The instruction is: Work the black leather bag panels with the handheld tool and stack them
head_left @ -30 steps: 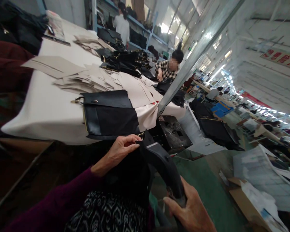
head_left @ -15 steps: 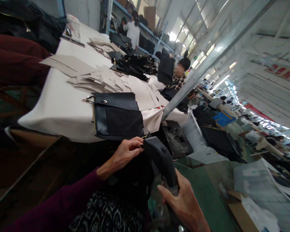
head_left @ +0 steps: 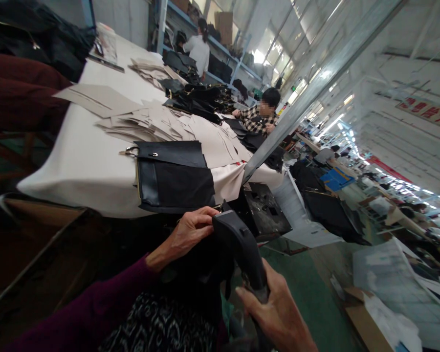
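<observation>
In my right hand (head_left: 278, 305) is the grip of a black, curved power tool (head_left: 240, 239); my fingers wrap round its handle. The tool's blunt head points up and left, close to the fingertips of my left hand (head_left: 192, 232). Those fingers are pinched together beside the head, and what they hold is too small and dark to make out. Dark material lies in shadow over my lap below both hands. Just beyond them, a black bag (head_left: 176, 178) with a gold-coloured edge and a metal clasp lies flat at the table's front edge.
Beige cut sheets (head_left: 146, 122) and a heap of black bags (head_left: 201, 100) cover much of the white-topped table (head_left: 77, 161). A slanting metal post (head_left: 297, 110) rises at its right corner. A co-worker in a checked shirt (head_left: 254, 120) sits beyond; a plastic bin (head_left: 392, 274) stands right.
The view has shifted slightly. Both hands and the tool keep nearly the same pose. Across the table, the co-worker has lowered the black piece that was held up.
</observation>
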Motion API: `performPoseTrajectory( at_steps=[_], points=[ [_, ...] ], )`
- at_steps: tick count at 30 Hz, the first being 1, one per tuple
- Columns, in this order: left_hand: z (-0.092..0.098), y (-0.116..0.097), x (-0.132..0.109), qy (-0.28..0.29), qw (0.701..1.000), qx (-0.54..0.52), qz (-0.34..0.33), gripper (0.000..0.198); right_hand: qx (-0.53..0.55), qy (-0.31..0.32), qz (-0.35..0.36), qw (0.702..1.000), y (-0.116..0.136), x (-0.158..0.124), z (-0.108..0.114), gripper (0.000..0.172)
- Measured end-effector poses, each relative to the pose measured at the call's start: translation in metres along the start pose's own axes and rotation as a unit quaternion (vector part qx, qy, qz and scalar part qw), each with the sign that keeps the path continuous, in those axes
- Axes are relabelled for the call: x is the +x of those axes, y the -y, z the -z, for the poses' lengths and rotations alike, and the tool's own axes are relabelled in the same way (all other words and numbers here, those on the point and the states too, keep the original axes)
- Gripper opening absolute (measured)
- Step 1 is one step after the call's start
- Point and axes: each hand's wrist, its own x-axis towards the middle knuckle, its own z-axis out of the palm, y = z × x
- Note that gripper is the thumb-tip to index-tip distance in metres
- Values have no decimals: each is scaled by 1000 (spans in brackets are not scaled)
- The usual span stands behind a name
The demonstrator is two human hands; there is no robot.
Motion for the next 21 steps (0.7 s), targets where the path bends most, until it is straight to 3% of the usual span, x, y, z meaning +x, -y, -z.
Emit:
performPoseTrajectory(
  at_steps=[3,7,12,17,21],
  points=[
    [3,1,-2,-15,999,28,8,17,34,-14,11,999,4,11,9,11],
    [11,9,-1,-87,993,44,60,19,29,-62,18,997,1,18,22,15],
    [7,19,6,-178,980,-24,91,15,-29,-109,27,993,-17,23,10,17],
    [-16,5,9,-188,974,-59,108,14,-57,-158,23,985,-29,40,-12,29],
    [-31,-13,4,-168,978,-38,119,15,-27,-175,35,983,-36,52,-15,34]
  ],
)
